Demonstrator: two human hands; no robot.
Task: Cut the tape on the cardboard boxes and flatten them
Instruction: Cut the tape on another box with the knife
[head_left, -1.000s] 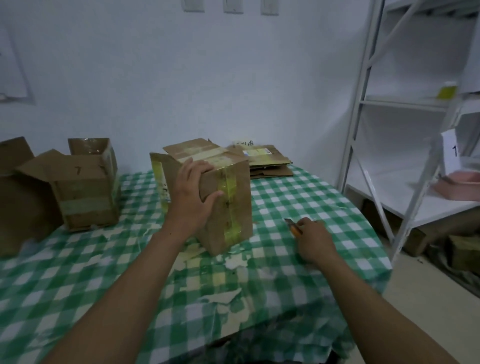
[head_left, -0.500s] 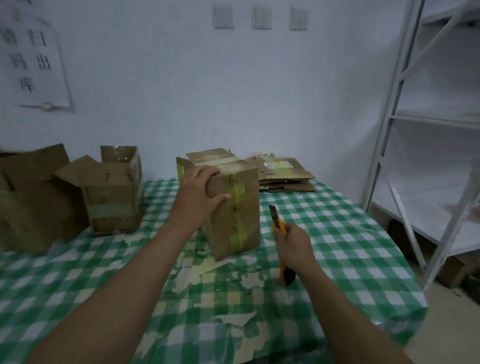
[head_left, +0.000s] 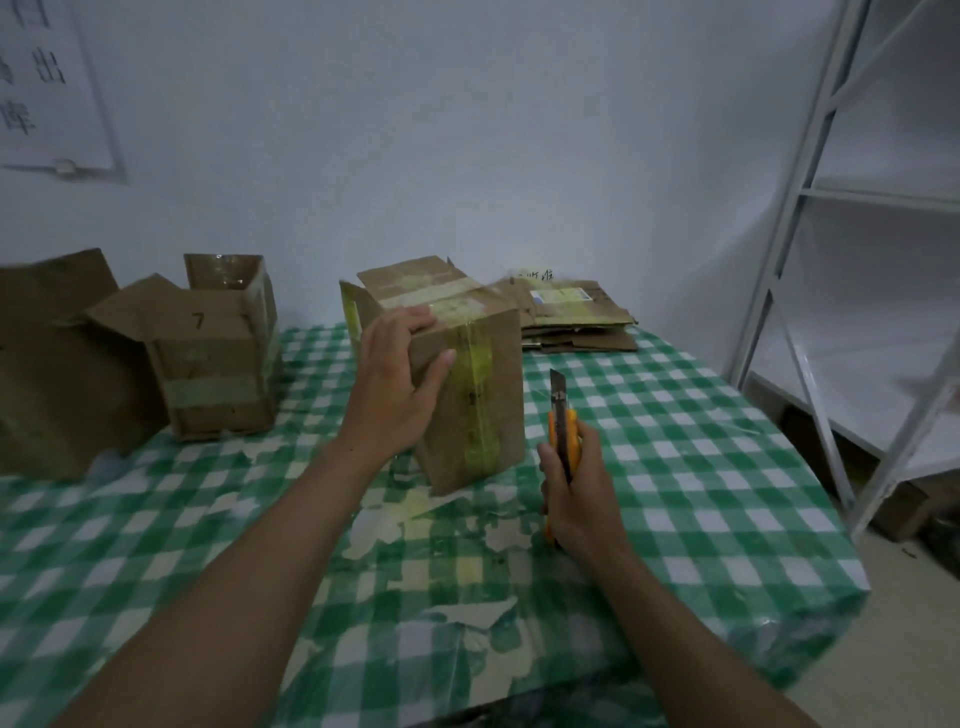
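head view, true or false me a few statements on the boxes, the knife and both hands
The left hand holds the taped box near its top. True.
The right hand holds an orange knife, blade pointing up. True.
The blade is cutting the box's tape. False: it is off the box, to its right.
The box marked 7 is sealed shut. False: its top flaps are open.
Flattened cardboard lies behind the taped box. True.

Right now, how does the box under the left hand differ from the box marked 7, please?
The held box has tape across its closed top, whereas the box marked 7 has its top flaps open. The left hand grips the held box; no hand touches the box marked 7. Both are brown cardboard.
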